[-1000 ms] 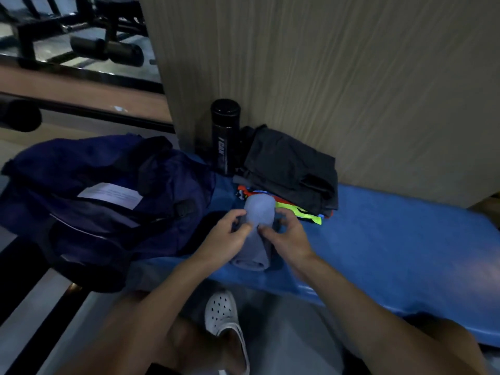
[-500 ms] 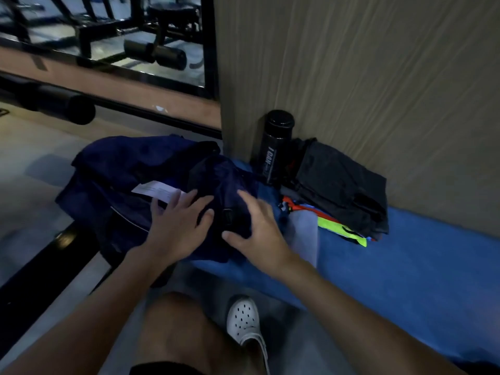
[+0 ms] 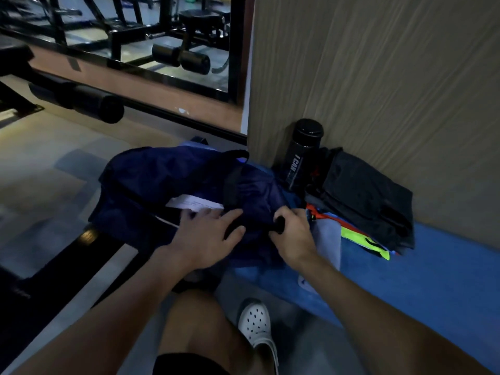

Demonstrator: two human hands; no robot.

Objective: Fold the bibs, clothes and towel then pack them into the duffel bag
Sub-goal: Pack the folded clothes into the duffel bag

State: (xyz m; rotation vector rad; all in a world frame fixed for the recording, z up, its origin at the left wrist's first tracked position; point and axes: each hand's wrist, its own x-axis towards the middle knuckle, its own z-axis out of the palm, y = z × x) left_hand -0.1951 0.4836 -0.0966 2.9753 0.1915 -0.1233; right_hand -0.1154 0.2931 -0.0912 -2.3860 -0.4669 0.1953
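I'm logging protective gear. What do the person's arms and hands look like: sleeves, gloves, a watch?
The left forearm and right forearm are bare, no sleeves in view. The left hand and right hand wear no gloves; no watch or ring shows.

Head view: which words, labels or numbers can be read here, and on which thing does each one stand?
"I CAN": white letters running along the side of the black bottle that stands by the wall.
White tag on the duffel bag: it carries faint lines of print, too blurred to read.
No other text can be made out in this view.
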